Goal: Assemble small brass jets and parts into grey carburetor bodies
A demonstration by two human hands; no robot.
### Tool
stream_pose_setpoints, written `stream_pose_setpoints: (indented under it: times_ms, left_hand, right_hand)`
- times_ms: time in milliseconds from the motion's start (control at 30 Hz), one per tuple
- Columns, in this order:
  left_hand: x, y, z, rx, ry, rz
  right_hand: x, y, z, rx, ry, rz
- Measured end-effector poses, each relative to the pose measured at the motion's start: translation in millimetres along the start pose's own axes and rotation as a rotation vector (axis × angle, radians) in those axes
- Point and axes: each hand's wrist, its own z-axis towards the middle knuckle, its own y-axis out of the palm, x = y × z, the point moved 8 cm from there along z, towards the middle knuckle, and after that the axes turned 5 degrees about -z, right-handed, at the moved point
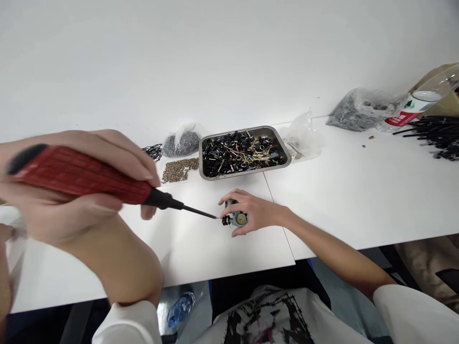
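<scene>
My left hand [82, 186] is wrapped round the red handle of a screwdriver [132, 188], whose thin shaft points right. The screwdriver's tip is at or very near the black end of a small grey metal part [240, 219]; whether they touch is hard to tell. That part has a round brass-coloured face and rests on or just over the white table [201, 253]. Fingers of my right hand [251, 210] grip it from the right side and hide some of it.
Behind my hands stands a metal tray [286, 163] of mixed small parts. Brass pieces [177, 170] and a bag of dark pieces [182, 142] lie left of it. Farther right are clear bags [353, 114], a bottle [409, 112] and black rods [439, 134]. Another person's arm [5, 272] shows far left.
</scene>
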Motion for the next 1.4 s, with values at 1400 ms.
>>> stream_pose_setpoints:
  times_ms: [1400]
  left_hand:
    - [-51, 98.9, 16, -0.375, -0.122, 0.011]
  right_hand:
    - [4, 0, 2, 0.003, 0.043, 0.046]
